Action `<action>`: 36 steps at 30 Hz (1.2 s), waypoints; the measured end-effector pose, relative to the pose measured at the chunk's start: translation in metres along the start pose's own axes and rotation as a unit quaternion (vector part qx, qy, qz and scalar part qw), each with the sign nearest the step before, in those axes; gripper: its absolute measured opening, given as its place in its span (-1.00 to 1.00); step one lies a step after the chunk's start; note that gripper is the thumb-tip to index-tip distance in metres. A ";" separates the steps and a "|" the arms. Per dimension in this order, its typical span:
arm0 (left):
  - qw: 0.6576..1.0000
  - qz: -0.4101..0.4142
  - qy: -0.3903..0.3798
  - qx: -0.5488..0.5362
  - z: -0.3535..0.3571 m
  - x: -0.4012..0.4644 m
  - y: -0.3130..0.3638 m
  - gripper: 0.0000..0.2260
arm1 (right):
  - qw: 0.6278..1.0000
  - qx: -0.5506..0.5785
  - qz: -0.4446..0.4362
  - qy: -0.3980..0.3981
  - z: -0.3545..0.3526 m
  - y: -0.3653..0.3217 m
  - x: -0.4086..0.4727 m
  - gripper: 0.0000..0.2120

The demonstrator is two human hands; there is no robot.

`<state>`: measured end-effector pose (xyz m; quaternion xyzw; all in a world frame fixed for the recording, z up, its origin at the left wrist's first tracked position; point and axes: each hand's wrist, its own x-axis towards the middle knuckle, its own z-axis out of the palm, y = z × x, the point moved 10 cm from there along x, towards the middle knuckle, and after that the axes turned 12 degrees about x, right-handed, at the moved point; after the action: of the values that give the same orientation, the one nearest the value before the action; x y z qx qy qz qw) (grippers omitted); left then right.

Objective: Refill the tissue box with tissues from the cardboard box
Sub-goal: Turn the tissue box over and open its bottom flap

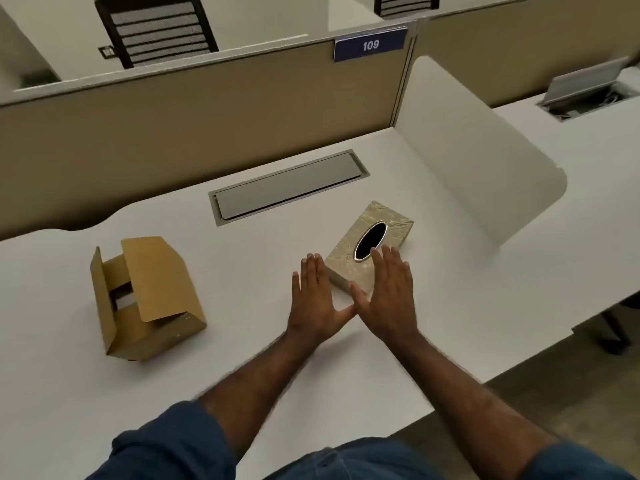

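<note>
A beige patterned tissue box (388, 216) with a dark oval opening lies on the white desk (242, 341), right of centre. My right hand (389, 299) is flat and open over its near end, fingers reaching the oval. My left hand (315, 303) is flat and open just left of the box, thumb next to my right thumb. Neither hand holds anything. A brown cardboard box (149, 299) stands to the left with its flaps open; something white shows inside through the gap.
A grey cable hatch (287, 187) is set into the desk behind the boxes. A tan partition (207, 105) with a "109" label runs along the back, and a white side divider (478, 161) stands at the right. The desk's front edge lies at the lower right.
</note>
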<state>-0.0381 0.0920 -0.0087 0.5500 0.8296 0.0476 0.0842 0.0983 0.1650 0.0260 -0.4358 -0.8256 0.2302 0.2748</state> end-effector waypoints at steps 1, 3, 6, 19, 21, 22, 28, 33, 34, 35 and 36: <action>1.000 -0.010 0.000 -0.022 0.000 0.006 0.007 0.16 | 1.000 0.007 0.003 0.001 -0.005 0.009 0.000 -0.23; 0.999 -0.034 -0.013 -0.033 -0.001 0.016 0.018 0.17 | 0.999 0.013 0.032 -0.003 -0.013 0.032 0.001 -0.24; 0.999 -0.042 -0.021 -0.024 -0.005 0.029 0.035 0.18 | 0.998 0.022 0.057 -0.013 -0.018 0.057 0.002 -0.25; 0.999 -0.036 0.014 -0.004 -0.003 0.048 0.037 0.07 | 0.996 0.033 0.063 -0.058 -0.012 0.114 0.000 -0.32; 0.998 -0.038 0.004 -0.047 -0.003 0.051 0.030 0.07 | 0.996 0.040 0.053 -0.057 -0.011 0.116 0.000 -0.35; 0.997 -0.039 -0.001 -0.070 -0.005 0.053 0.026 0.08 | 0.996 0.045 0.047 -0.053 -0.011 0.115 0.000 -0.36; 0.984 -0.038 -0.011 -0.174 -0.019 0.063 0.005 -0.34 | 0.983 0.154 0.081 -0.065 -0.001 0.107 0.006 -0.48; 0.961 -0.020 -0.054 -0.272 -0.022 0.068 0.002 -0.49 | 0.938 0.282 0.194 -0.052 0.009 0.107 0.016 -0.67; 0.957 -0.017 -0.062 -0.283 -0.022 0.068 0.002 -0.49 | 0.929 0.302 0.209 -0.050 0.012 0.107 0.018 -0.74; 0.955 -0.013 -0.066 -0.289 -0.023 0.069 0.003 -0.50 | 0.917 0.326 0.223 -0.050 0.016 0.107 0.020 -0.79; 0.954 -0.009 -0.072 -0.292 -0.024 0.068 0.003 -0.51 | 0.900 0.358 0.243 -0.054 0.021 0.108 0.022 -0.80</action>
<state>-0.0661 0.1565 0.0098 0.4959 0.7762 0.2473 0.3007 0.1384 0.2357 -0.0506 -0.4821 -0.5696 0.5926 0.3031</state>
